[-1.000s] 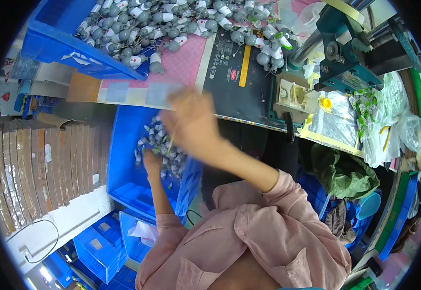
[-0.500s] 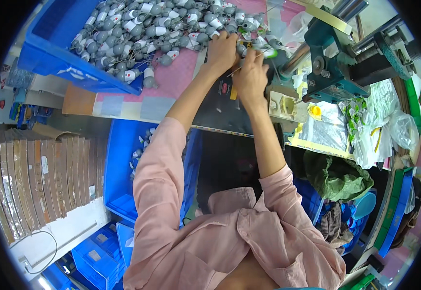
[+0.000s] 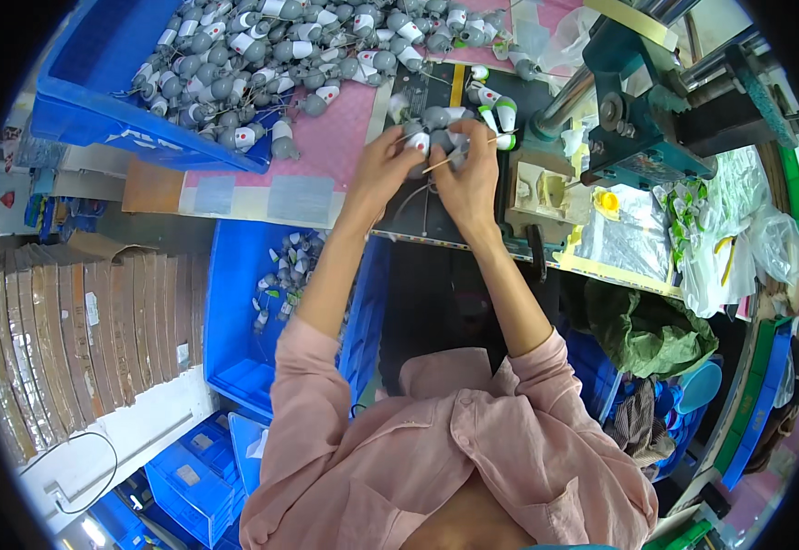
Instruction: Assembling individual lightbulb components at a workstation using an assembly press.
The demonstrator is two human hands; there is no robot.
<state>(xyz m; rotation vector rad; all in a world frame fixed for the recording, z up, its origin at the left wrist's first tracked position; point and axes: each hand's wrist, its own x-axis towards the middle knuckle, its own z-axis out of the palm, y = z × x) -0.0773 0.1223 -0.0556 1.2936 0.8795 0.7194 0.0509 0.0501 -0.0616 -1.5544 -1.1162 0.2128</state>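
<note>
My left hand pinches a small grey-and-white figure with a red mark, close to the front edge of the bench. Opposite it, my right hand has closed fingers with a thin tan stick across them, its tip pointing at the figure. A thin grey cord hangs below the fingers. Just beyond my hands lie more grey-and-white pieces and green-and-white pieces on the dark mat. My fingers partly hide the figure.
A large pile of similar figures spreads across the back left, beside a blue crate. A green bench press stands at right. Below the bench edge sits another blue bin; stacked cardboard is at far left.
Both hands have drawn back from the pile toward me, and a figure now shows between them. The stick has come along in my right hand. Pieces on the mat are uncovered.
</note>
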